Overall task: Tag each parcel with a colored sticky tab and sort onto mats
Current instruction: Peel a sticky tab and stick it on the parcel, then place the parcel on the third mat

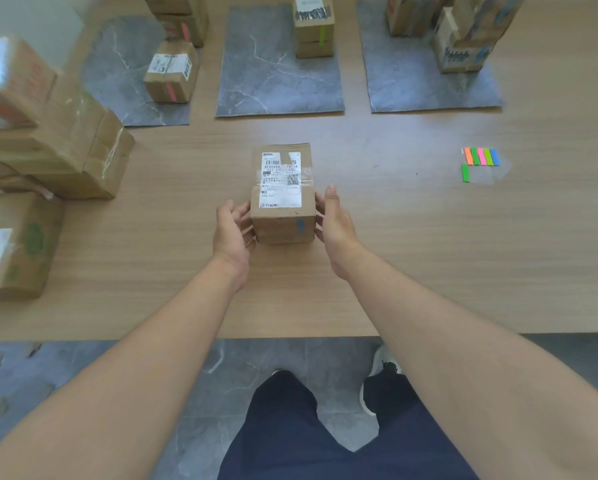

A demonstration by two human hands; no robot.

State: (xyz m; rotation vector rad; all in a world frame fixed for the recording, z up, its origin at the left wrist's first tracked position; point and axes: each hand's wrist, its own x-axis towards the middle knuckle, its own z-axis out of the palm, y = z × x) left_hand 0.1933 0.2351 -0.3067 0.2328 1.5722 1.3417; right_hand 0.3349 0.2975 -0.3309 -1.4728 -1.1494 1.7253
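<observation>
Two hands are at one small box (283,194) in the middle of the table (429,237). The left hand (231,233) is at the box's left side, with its fingers curled toward the box and touching it. The right hand (335,226) is at the right side, with its fingers straight and close together, flat by the box wall. I cannot tell if the hands are squeezing the box or just resting on it. The box sits on the table. It has a white label on top and a blue tab (300,225) on the near side.

Three gray mats lie at the far side of the table. The left mat (117,81) has boxes with pink tabs. The middle mat (276,84) has a box with a green tab (322,36). The right mat (415,81) has boxes with blue marks, but they are blurry.

More boxes (48,150) are piled at the left edge of the table. A strip of colored tabs (481,156) lies well to the right of the hands, with one green tab (466,173) just below it.
</observation>
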